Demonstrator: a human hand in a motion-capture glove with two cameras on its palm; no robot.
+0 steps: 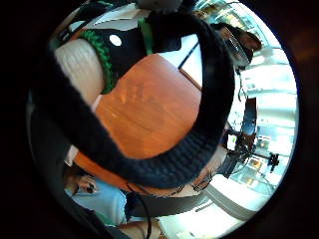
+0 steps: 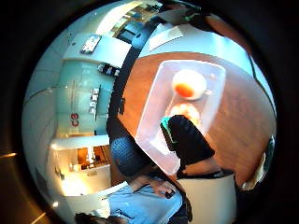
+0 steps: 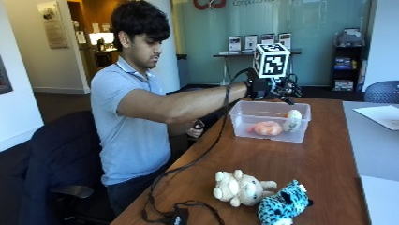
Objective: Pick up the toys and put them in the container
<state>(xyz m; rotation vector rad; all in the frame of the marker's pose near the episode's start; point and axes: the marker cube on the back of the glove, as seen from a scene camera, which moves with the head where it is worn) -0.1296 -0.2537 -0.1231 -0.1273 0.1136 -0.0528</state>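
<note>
— Office room, glass wall at the back, and a long wooden table with a person seated at its side. Where's the container?

— On the table, a clear plastic container, straight in front of the person's outstretched arm.

— Anything in it?

— Two toys. An orange toy lies on the container's floor and a pale toy leans beside it, touching it, against the wall farthest from the person.

— And the gloved right hand?

— It hangs above the container, over the rim on the person's side, apart from the two toys inside. Whether it is spread, pressed together or pinching something, I cannot tell. The thumb-side palm view looks down into the container, and a dark, green-edged shape crosses its rim there; I cannot say what that is.

— Other toys?

— Two, well apart from the container, toward the table end nearest the camera. A cream teddy bear lies there, and a blue spotted plush lies touching it, on the side away from the person.

— Anything else?

— A sheet of paper lies beyond the container, away from the person.
</note>
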